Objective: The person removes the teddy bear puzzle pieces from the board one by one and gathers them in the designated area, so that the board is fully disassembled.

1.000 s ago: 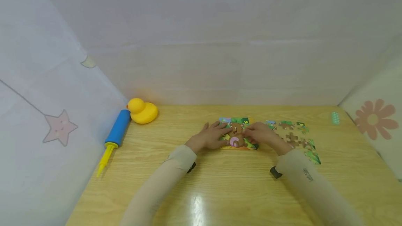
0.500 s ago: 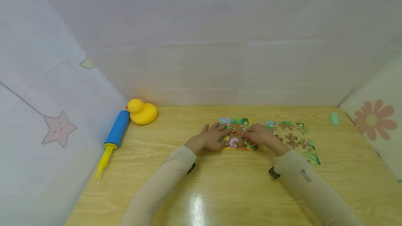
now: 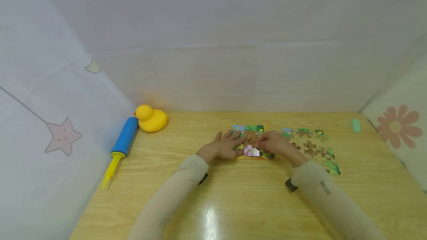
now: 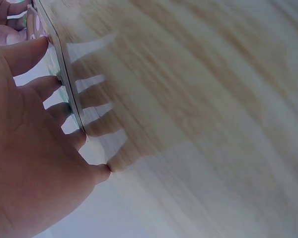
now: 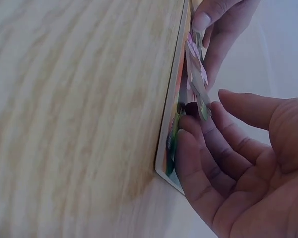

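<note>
In the head view a bear jigsaw puzzle lies in a thin tray on the table. My left hand rests flat on its left side with fingers spread. In the left wrist view, that hand's fingertips touch the tray edge. My right hand is at the puzzle's right side with curled fingers. It holds the edge of a puzzle piece, which tilts up from the board and catches the light in the head view. The right fingers hide part of the tray's right side.
Several loose puzzle pieces lie right of the tray. A yellow rubber duck and a blue hand pump with a yellow nozzle are at the back left. A small green ridged item lies at the far right. Cloth walls surround the table.
A lower part of the bear picture has tilted up at my right fingers and now shows a bright glare. The right hand shifted slightly left; the left hand stays put.
</note>
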### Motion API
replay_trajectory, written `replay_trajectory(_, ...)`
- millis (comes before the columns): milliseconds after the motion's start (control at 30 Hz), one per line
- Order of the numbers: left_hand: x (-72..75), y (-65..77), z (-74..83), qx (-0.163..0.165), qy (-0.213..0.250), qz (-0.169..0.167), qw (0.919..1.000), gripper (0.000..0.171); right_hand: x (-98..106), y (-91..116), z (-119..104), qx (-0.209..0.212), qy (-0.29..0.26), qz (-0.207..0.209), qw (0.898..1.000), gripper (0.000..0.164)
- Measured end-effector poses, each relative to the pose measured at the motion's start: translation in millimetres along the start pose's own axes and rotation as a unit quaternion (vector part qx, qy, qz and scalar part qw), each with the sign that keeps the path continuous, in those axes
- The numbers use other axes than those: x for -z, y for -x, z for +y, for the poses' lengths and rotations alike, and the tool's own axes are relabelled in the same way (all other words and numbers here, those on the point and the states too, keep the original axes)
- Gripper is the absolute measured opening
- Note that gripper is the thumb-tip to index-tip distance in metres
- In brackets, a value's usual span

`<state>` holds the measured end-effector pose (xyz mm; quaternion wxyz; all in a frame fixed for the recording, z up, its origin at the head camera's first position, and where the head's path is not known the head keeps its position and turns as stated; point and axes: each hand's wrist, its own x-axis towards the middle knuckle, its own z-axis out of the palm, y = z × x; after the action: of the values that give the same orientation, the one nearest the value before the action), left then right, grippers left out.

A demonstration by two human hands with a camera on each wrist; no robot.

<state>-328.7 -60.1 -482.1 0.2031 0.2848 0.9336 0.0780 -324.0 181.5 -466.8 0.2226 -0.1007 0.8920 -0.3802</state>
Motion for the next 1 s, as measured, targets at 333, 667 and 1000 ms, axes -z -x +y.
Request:
replay_trajectory(333,0.5,-0.5,4.0,0.003,-0.009,0.001,1.0000,0.068,-4,3,7,0.017,-0.082,-0.001,0.997,0.028)
replay_trajectory(667,5.2,-2.2,4.0,0.005,-0.027,0.007,0.9996,0.070,16,17,33,0.043,-0.162,-0.020,0.986,0.037)
replay_trajectory(1000,13.2,0.8,4.4,0.002,-0.004,-0.003,1.0000,0.071,40,44,64,0.047,-0.190,0.005,0.981,0.042)
